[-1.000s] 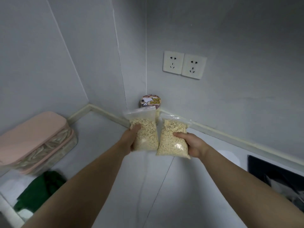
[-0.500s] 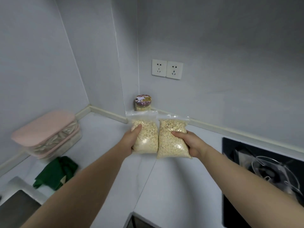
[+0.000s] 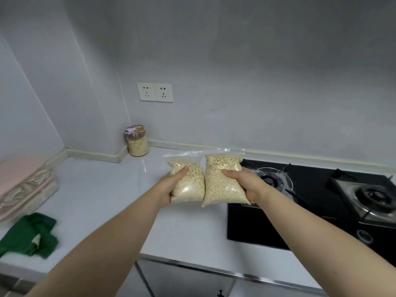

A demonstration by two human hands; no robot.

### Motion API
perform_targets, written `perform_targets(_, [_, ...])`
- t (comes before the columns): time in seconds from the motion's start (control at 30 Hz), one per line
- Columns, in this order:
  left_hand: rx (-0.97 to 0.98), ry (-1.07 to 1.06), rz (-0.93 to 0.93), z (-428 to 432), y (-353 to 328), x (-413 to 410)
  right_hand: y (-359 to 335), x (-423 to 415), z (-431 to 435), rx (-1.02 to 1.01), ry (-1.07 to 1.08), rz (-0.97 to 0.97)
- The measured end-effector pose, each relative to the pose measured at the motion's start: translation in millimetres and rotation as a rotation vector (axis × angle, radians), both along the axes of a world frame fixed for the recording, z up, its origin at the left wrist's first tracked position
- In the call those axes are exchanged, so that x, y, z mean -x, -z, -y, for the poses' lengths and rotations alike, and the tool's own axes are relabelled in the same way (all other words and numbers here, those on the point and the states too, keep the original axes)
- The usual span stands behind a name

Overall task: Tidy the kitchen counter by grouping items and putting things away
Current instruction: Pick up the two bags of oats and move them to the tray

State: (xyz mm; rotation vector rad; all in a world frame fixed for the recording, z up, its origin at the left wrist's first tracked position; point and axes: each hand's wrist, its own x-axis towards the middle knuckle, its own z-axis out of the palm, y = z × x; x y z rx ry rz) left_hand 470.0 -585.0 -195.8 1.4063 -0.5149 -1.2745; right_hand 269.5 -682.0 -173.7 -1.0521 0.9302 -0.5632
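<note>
Left hand (image 3: pixel 171 187) fingers (image 3: pixel 181 172) wrapped round left oat bag (image 3: pixel 190 185), right hand (image 3: pixel 246 185) round right oat bag (image 3: pixel 222 187). Both pulled back from jar (image 3: pixel 137 141), now right of it, above surface (image 3: pixel 102 189). Grouping likely pending.

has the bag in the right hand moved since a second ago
Yes. Against the jar in the corner, the bag in the right hand has shifted rightward and toward the person, now reaching the black stove's left edge.

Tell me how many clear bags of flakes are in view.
2. The left bag is in the left hand, the right bag in the right hand; no other shows.
</note>
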Motion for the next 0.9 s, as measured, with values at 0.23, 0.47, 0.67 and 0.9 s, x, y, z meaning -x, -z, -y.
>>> perform_targets(0.23, [0.079,0.143,0.065,56.9,-7.5,151.6,-12.4,163.8,25.3,0.063,0.144,-0.04])
perform_targets(0.47, [0.086,0.282,0.129,135.5,17.1,322.1,-8.7,347.6,49.5,0.149,0.358,-0.054])
perform_targets(0.67, [0.115,0.43,0.105,171.8,8.6,454.3,0.2,479.2,55.5,0.107,0.573,-0.056])
perform_targets(0.9, [0.126,0.609,0.134,214.0,12.2,585.2,22.6,592.1,67.8,0.092,0.776,-0.102])
